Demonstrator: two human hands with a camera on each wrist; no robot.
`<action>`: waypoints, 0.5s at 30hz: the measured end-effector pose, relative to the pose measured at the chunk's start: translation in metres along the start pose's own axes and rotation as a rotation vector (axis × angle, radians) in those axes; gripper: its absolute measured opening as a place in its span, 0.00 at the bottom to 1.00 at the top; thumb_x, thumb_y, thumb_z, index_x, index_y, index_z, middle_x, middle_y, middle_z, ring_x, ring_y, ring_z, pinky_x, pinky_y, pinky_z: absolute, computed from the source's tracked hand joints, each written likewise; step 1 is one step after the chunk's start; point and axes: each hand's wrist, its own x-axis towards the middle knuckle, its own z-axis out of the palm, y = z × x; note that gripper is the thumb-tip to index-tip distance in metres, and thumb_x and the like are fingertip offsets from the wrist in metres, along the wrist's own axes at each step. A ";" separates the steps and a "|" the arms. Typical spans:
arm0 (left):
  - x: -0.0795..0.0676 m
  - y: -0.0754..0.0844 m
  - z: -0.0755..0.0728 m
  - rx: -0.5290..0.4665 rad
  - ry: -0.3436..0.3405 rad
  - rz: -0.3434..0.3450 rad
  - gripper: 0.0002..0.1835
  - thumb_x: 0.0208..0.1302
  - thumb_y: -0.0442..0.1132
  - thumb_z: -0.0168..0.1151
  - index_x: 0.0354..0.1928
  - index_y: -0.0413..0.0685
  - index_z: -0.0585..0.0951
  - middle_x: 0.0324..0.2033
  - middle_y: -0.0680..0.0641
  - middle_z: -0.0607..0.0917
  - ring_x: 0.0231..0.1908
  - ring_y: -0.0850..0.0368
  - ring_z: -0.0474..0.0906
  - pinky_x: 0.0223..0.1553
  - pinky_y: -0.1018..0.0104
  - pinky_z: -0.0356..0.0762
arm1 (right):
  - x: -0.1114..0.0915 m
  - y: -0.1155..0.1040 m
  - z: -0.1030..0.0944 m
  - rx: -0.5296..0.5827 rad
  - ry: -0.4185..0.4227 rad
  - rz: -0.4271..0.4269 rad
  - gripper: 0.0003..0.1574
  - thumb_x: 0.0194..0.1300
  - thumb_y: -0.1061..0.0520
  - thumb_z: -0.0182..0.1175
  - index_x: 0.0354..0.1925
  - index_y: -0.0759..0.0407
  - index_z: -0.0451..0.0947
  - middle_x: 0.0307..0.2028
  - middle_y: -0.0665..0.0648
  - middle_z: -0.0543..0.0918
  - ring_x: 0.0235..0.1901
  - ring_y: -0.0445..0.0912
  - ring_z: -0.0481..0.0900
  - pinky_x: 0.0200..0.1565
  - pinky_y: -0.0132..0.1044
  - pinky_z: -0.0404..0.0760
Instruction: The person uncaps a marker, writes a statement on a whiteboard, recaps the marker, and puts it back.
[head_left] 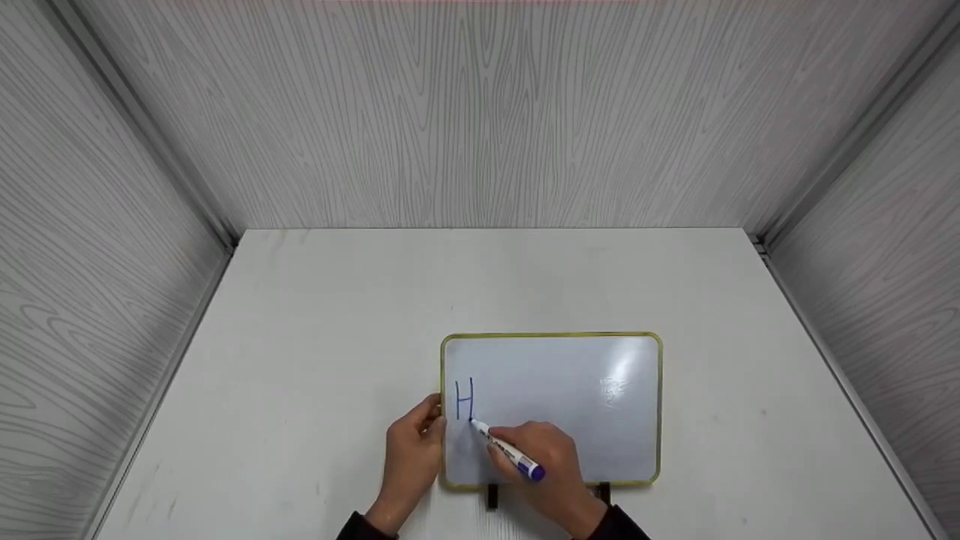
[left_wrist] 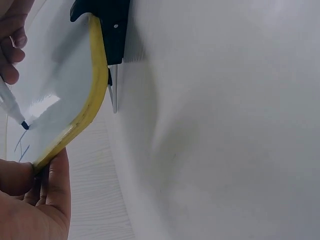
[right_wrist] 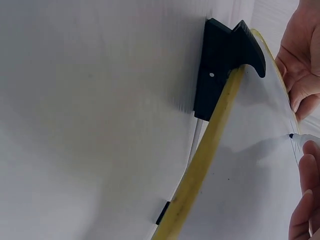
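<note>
A small whiteboard (head_left: 555,405) with a yellow frame stands tilted on black stand feet. My left hand (head_left: 414,446) pinches its left edge, thumb at the front and fingers behind, as the left wrist view shows. A white marker (head_left: 510,452) with a blue-purple end is held in my right hand (head_left: 546,469), between thumb and fingers. The marker's dark tip (left_wrist: 25,125) is at the board's surface, right at the foot of a blue letter H (head_left: 464,399) on the board's left side. Part of the lower frame is hidden behind my right hand.
A black stand foot (right_wrist: 230,57) hooks over the lower frame, with a thin metal rod beside it. The board is on a white table (head_left: 300,337). Grey wood-grain panels (head_left: 487,112) rise at the back and on both sides.
</note>
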 end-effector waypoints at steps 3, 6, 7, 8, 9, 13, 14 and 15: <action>0.000 0.000 0.000 0.013 0.003 0.001 0.20 0.67 0.18 0.61 0.61 0.26 0.81 0.45 0.38 0.89 0.44 0.50 0.86 0.45 0.60 0.83 | -0.002 -0.001 0.000 -0.017 -0.012 0.016 0.15 0.54 0.61 0.77 0.43 0.54 0.91 0.32 0.43 0.88 0.27 0.36 0.80 0.31 0.29 0.76; 0.000 0.001 0.000 0.008 0.001 0.010 0.20 0.67 0.18 0.61 0.61 0.27 0.81 0.45 0.38 0.89 0.44 0.50 0.85 0.45 0.60 0.83 | -0.002 -0.001 0.000 -0.014 -0.004 0.019 0.15 0.53 0.61 0.77 0.42 0.54 0.91 0.32 0.44 0.89 0.27 0.36 0.80 0.31 0.29 0.76; 0.000 0.001 0.000 0.003 0.000 0.011 0.20 0.67 0.18 0.61 0.61 0.26 0.81 0.45 0.38 0.89 0.44 0.50 0.85 0.45 0.60 0.83 | -0.002 -0.001 -0.001 -0.012 0.004 0.013 0.15 0.53 0.61 0.77 0.42 0.54 0.91 0.32 0.44 0.89 0.27 0.36 0.81 0.31 0.29 0.77; 0.000 0.001 0.000 -0.007 -0.004 0.010 0.20 0.67 0.18 0.61 0.61 0.26 0.80 0.45 0.38 0.89 0.44 0.50 0.86 0.45 0.61 0.83 | -0.001 -0.001 -0.001 -0.014 0.017 0.002 0.16 0.52 0.62 0.78 0.42 0.55 0.91 0.31 0.44 0.89 0.27 0.36 0.81 0.31 0.29 0.77; 0.000 0.001 -0.001 -0.012 -0.008 0.012 0.20 0.67 0.19 0.60 0.61 0.25 0.80 0.45 0.38 0.88 0.45 0.50 0.86 0.46 0.61 0.83 | 0.000 -0.001 -0.002 -0.014 0.029 -0.010 0.16 0.51 0.62 0.78 0.42 0.55 0.91 0.31 0.45 0.89 0.27 0.36 0.80 0.30 0.29 0.77; 0.000 0.000 -0.001 -0.025 -0.016 0.013 0.20 0.68 0.19 0.60 0.62 0.24 0.79 0.45 0.37 0.88 0.46 0.49 0.86 0.46 0.62 0.84 | 0.004 0.000 -0.006 -0.013 0.072 -0.051 0.18 0.49 0.64 0.78 0.42 0.56 0.91 0.32 0.46 0.89 0.26 0.37 0.80 0.29 0.30 0.77; 0.000 0.000 -0.002 -0.027 -0.017 0.015 0.20 0.68 0.19 0.60 0.62 0.24 0.78 0.45 0.37 0.88 0.46 0.49 0.86 0.45 0.62 0.84 | 0.005 0.001 -0.007 -0.011 0.079 -0.055 0.19 0.49 0.64 0.78 0.42 0.57 0.91 0.32 0.46 0.89 0.26 0.38 0.80 0.29 0.30 0.77; 0.000 0.000 -0.002 -0.024 -0.016 0.018 0.20 0.68 0.19 0.60 0.62 0.24 0.79 0.45 0.37 0.88 0.45 0.49 0.86 0.45 0.62 0.84 | 0.006 0.001 -0.007 -0.010 0.080 -0.053 0.19 0.49 0.64 0.78 0.43 0.57 0.91 0.32 0.46 0.89 0.26 0.38 0.81 0.29 0.30 0.77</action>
